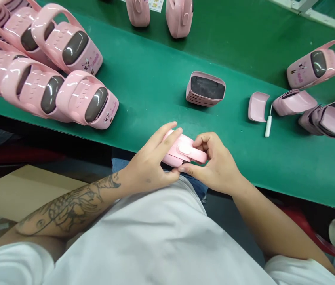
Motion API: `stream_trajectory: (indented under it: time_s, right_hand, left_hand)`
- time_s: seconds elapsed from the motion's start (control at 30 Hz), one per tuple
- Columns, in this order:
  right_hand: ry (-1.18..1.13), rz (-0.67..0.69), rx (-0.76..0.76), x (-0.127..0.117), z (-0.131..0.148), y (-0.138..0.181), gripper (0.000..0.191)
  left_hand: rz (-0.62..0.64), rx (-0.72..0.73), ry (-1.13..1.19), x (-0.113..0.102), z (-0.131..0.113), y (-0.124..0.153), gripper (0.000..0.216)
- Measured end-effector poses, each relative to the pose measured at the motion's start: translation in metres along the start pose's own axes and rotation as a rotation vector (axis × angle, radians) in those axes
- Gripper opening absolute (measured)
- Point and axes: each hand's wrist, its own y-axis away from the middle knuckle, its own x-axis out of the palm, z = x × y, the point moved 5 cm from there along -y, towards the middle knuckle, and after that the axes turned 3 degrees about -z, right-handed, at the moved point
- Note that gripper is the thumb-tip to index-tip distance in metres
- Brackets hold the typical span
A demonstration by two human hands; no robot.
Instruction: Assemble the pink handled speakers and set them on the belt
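Note:
A pink plastic handled case [176, 149] with a raised oval button on its side is held close in front of my body, over the table's near edge. My left hand [151, 162] is wrapped over its body, fingers across the top and thumb below. At the handle end, my right hand [219, 164] has curled fingers by the loop and its thumb pressed at the lower seam, where a dark gap shows. Beyond my hands stands a stack of pink rectangular shells [204, 102] with a dark inside.
Several finished-looking pink handled cases [87, 101] with dark windows crowd the left. Another case [307, 67] lies at the right, near curved pink panels [258, 107] and a white-handled screwdriver [268, 126]. Two pink cases [179, 18] stand at the back of the green table [143, 71].

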Motion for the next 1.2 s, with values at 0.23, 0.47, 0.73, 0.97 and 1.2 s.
stream_trajectory:
  time_s: [0.23, 0.47, 0.73, 0.97, 1.2]
  right_hand:
    - [0.018, -0.009, 0.027, -0.002, 0.001, -0.001, 0.058]
    - [0.028, -0.06, -0.015, 0.001, 0.002, -0.003, 0.053]
    - [-0.026, -0.118, -0.078, 0.005, -0.002, 0.0, 0.048]
    - [-0.069, -0.165, -0.053, 0.011, 0.013, -0.014, 0.045]
    - [-0.334, -0.041, -0.188, 0.017, 0.042, -0.036, 0.031]
  left_hand:
    - [0.031, 0.004, 0.016, 0.0, 0.001, -0.003, 0.084]
    - [0.011, 0.02, 0.021, 0.001, 0.0, -0.007, 0.075]
    - [0.149, 0.018, 0.115, -0.014, 0.019, -0.017, 0.074]
    - [-0.007, 0.159, -0.072, -0.007, 0.01, -0.041, 0.077]
    - [0.01, -0.028, -0.225, -0.021, 0.028, -0.047, 0.086]
